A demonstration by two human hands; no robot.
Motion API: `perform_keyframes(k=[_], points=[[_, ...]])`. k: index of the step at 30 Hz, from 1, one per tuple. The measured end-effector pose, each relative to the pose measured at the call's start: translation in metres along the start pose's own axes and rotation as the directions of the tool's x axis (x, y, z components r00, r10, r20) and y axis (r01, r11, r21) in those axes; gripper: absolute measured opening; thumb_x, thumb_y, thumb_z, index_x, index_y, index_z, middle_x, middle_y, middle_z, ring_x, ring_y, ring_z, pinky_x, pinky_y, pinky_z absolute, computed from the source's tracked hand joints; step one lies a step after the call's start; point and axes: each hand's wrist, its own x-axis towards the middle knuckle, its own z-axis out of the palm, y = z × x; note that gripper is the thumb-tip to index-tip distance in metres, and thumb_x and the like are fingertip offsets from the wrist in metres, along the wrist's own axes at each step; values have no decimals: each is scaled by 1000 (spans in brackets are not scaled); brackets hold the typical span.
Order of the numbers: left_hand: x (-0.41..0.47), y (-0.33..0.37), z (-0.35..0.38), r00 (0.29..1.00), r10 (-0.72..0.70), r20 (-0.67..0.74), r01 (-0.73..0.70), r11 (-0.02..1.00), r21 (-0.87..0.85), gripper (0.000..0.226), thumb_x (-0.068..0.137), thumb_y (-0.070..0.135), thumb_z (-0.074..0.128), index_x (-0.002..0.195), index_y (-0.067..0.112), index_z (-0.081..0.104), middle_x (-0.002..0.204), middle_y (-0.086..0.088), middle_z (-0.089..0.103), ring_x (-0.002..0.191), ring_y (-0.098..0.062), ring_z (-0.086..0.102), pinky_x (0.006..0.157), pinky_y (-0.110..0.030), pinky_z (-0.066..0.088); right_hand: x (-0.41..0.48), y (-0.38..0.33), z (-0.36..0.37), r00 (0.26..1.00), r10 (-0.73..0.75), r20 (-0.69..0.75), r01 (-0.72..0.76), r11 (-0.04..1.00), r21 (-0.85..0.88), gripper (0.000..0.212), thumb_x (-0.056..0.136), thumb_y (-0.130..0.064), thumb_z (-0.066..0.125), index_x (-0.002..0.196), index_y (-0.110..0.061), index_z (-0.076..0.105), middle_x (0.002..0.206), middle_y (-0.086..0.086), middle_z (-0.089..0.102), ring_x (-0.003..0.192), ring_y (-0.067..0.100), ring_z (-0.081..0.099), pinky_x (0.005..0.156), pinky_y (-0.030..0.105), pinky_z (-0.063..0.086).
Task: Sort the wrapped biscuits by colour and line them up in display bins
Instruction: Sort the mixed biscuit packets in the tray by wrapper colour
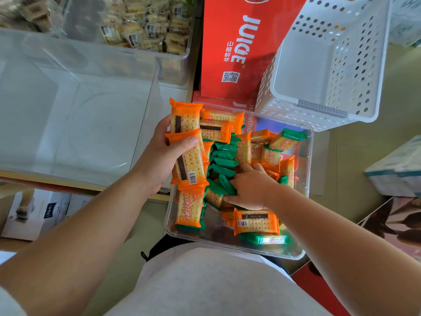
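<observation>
A clear plastic bin (306, 197) in front of me holds a mixed heap of orange-wrapped biscuits (256, 222) and green-wrapped biscuits (224, 161). My left hand (163, 160) is shut on a stack of orange packs (188, 142), held above the bin's left edge. My right hand (249, 185) is down in the heap with its fingers closed around a green-wrapped pack (215, 193). A large clear display bin (68, 106) stands on the shelf to the left, with nothing inside it.
A second clear bin (145, 26) of pale wrapped snacks sits behind the large one. Red juice cartons (237, 46) stand behind the biscuit bin, and a white perforated basket (325, 65) leans at the right. Boxes lie on the floor at both sides.
</observation>
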Motion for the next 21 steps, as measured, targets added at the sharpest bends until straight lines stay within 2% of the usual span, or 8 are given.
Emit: perform_keyframes(k=[5, 9, 11, 13, 16, 17, 19, 21], points=[[0, -2, -1, 1000, 3, 3, -3, 1000, -9, 66, 80, 43, 71, 139, 34, 45, 125, 8, 66, 112, -12, 67, 92, -43, 54, -2, -9, 9, 973, 56, -225, -52, 998, 21, 37, 102, -52, 36, 116, -29, 62, 102, -6, 67, 114, 24, 46, 100, 44, 28], [0, -2, 0, 1000, 6, 4, -6, 1000, -14, 67, 80, 41, 70, 140, 32, 44, 123, 8, 67, 110, -10, 68, 90, -39, 55, 6, -18, 17, 946, 134, -295, -143, 990, -9, 33, 102, -44, 44, 98, -27, 72, 88, -8, 67, 106, 22, 46, 95, 41, 31], [1, -1, -1, 1000, 10, 10, -10, 1000, -17, 67, 80, 40, 70, 141, 32, 44, 123, 8, 67, 110, -10, 68, 89, -37, 54, 9, -21, 22, 944, 111, -311, -130, 991, -40, 34, 102, -43, 43, 100, -28, 73, 93, -8, 67, 107, 23, 44, 93, 41, 31], [1, -2, -2, 1000, 11, 16, -10, 1000, -17, 67, 81, 40, 70, 141, 31, 44, 125, 7, 66, 112, -11, 67, 91, -39, 54, 8, -14, 23, 955, 73, -287, -73, 997, 11, 37, 103, -44, 37, 106, -30, 71, 107, -8, 65, 118, 25, 40, 97, 44, 28], [1, -4, -3, 1000, 9, 20, -9, 1000, -25, 66, 81, 39, 71, 141, 30, 44, 126, 5, 66, 113, -13, 67, 92, -41, 54, 1, 1, 17, 984, 58, -166, -11, 963, 269, 37, 105, -39, 35, 118, -35, 69, 132, -16, 58, 138, 19, 29, 106, 45, 16], [1, -4, -3, 1000, 10, 18, -9, 1000, -26, 65, 81, 39, 71, 141, 30, 45, 126, 5, 66, 113, -13, 67, 92, -41, 54, -2, 4, 17, 991, 53, -120, -7, 936, 352, 40, 104, -43, 33, 117, -37, 70, 135, -19, 56, 140, 16, 27, 108, 44, 12], [1, -4, -3, 1000, 7, 14, -7, 999, -34, 64, 81, 38, 71, 140, 30, 46, 124, 5, 67, 112, -14, 68, 91, -42, 55, -8, 6, 16, 998, 32, -60, -5, 914, 406, 59, 93, -71, 26, 103, -39, 75, 132, -20, 57, 139, 17, 27, 110, 51, 12], [1, -4, -3, 1000, 7, 13, -7, 999, -40, 64, 81, 38, 71, 139, 29, 46, 123, 5, 68, 111, -14, 68, 91, -42, 55, -14, -3, 13, 998, 40, -51, -24, 956, 292, 78, 73, -94, 27, 96, -37, 76, 125, -15, 59, 134, 20, 29, 111, 57, 16]])
